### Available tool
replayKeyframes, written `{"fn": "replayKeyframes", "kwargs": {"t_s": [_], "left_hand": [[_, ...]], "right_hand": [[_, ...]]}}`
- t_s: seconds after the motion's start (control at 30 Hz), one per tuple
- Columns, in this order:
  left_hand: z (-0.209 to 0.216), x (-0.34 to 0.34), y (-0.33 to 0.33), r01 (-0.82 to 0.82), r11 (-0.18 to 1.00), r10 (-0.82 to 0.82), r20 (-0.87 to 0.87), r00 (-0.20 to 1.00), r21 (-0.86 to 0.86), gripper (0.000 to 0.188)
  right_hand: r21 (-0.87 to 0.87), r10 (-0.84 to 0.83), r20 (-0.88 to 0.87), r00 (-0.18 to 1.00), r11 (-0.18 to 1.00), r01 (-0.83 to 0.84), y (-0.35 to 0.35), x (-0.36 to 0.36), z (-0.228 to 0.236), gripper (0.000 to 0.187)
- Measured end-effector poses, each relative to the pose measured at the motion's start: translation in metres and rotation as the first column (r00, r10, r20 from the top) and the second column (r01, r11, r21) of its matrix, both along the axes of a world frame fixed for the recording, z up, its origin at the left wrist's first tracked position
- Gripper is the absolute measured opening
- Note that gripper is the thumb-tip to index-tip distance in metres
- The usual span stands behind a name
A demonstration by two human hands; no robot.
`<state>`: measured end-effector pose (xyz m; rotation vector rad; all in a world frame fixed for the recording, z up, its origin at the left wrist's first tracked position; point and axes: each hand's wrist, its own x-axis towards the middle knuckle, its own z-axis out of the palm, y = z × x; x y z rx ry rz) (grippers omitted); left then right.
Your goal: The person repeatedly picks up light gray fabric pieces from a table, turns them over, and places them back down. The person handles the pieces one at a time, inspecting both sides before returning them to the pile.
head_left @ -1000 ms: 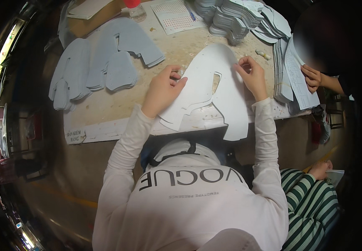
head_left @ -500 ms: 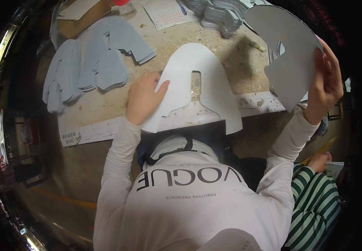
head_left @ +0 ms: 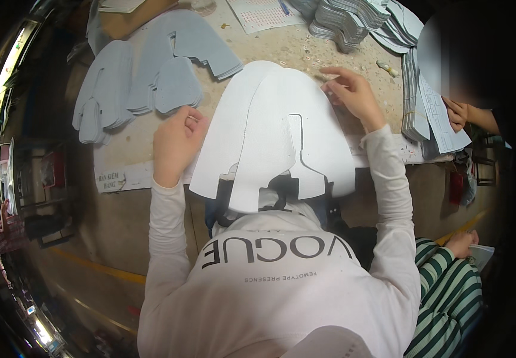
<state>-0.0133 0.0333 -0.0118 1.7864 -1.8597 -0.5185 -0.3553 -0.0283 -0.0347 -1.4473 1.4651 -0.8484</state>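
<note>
Two flat white U-shaped cut pieces, like shoe-upper blanks, overlap at the table's near edge. The left piece [head_left: 225,128] lies partly over or under the right piece [head_left: 320,128], which has a slot in its middle; I cannot tell which is on top. Beside the left piece's outer edge is my left hand [head_left: 177,140], its fingers curled in, and what they hold, if anything, is hidden. My right hand [head_left: 354,98] is at the right piece's upper edge with thumb and fingers apart, gripping nothing visible.
Grey stacked cut pieces [head_left: 111,83] and more stacks [head_left: 186,51] lie left on the table [head_left: 276,45]. Wavy-edged stacks [head_left: 338,24], a printed sheet [head_left: 264,13] and a banded stack [head_left: 413,101] lie farther back and right. A co-worker's hand [head_left: 458,113] rests on a paper at right.
The grey-white piece my right hand held up at right is gone from there; two pieces now overlap before me. My right hand has come inward and opened. My left hand has let go of its piece's face.
</note>
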Motion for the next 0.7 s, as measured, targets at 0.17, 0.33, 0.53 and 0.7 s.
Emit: {"fn": "replayKeyframes", "kwargs": {"t_s": [0.17,0.33,0.53,0.7], "left_hand": [[0.026,-0.012,-0.017,0.069,0.992,-0.072,-0.020,0.997,-0.106,0.014],[0.023,-0.069,-0.082,0.250,0.915,-0.318,-0.184,0.930,-0.315,0.021],[-0.015,-0.105,-0.120,0.383,0.900,-0.164,-0.649,0.743,0.211,0.036],[-0.022,-0.121,-0.097,0.400,0.875,0.044,-0.865,0.499,0.275,0.041]], "right_hand": [[0.051,0.070,0.103,0.992,0.996,-0.076,-0.016,-0.013,-0.017,0.026],[-0.035,0.255,-0.155,0.954,0.964,-0.264,-0.044,0.023,-0.007,0.028],[-0.076,0.240,0.202,0.950,0.970,-0.229,-0.056,0.028,-0.010,0.028],[-0.225,0.219,0.298,0.929,0.962,-0.155,-0.043,0.032,-0.005,0.030]]}}
